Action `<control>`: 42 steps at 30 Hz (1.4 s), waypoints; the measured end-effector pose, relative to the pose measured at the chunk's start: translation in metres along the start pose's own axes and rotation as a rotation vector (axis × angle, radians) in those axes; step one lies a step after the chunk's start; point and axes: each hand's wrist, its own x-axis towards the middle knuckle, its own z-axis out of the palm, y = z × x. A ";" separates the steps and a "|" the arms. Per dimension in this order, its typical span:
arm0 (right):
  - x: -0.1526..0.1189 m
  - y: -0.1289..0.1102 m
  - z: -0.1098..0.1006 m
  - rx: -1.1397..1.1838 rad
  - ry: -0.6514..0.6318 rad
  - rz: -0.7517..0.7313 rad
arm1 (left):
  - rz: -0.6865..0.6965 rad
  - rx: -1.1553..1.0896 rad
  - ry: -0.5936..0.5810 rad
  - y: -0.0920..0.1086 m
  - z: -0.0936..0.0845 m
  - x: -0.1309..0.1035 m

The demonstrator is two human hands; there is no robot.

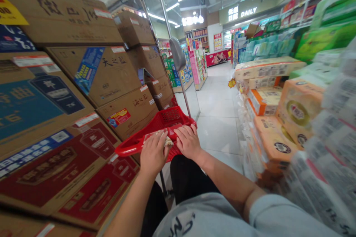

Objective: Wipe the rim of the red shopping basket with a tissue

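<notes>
A red plastic shopping cart [164, 118] with perforated walls is right in front of my body. My left hand [154, 152] lies over its near handle side, fingers curled over the edge. Under and beside those fingers shows a small cream-and-red patterned piece [168, 141]; whether it is a package or part of the handle I cannot tell. My right hand [189, 140] grips the handle further right, knuckles up, close to the cart's right corner. The inside of the cart is mostly hidden by my hands and the rim.
Stacked cardboard cartons [111, 70] rise close on the left. A mirrored pillar [186, 63] with a metal pole stands just ahead of the cart. Wrapped tissue packs [278, 133] pile up on the right. Between them a white tiled aisle [219, 118] runs toward far shelves.
</notes>
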 end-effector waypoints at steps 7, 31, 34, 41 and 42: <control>-0.002 0.001 0.004 0.007 0.036 -0.004 | -0.339 0.002 0.052 -0.030 -0.004 -0.006; -0.002 0.011 -0.001 -0.017 0.033 0.034 | -0.237 -0.016 0.021 -0.024 -0.005 -0.009; -0.002 0.010 0.001 -0.032 0.037 0.046 | -0.197 0.000 0.029 -0.012 -0.004 -0.007; -0.003 0.013 -0.001 -0.031 0.026 0.023 | -0.129 -0.051 -0.040 -0.008 -0.007 0.005; -0.003 0.012 -0.001 -0.028 0.023 0.020 | -0.216 -0.057 -0.032 -0.014 -0.007 0.007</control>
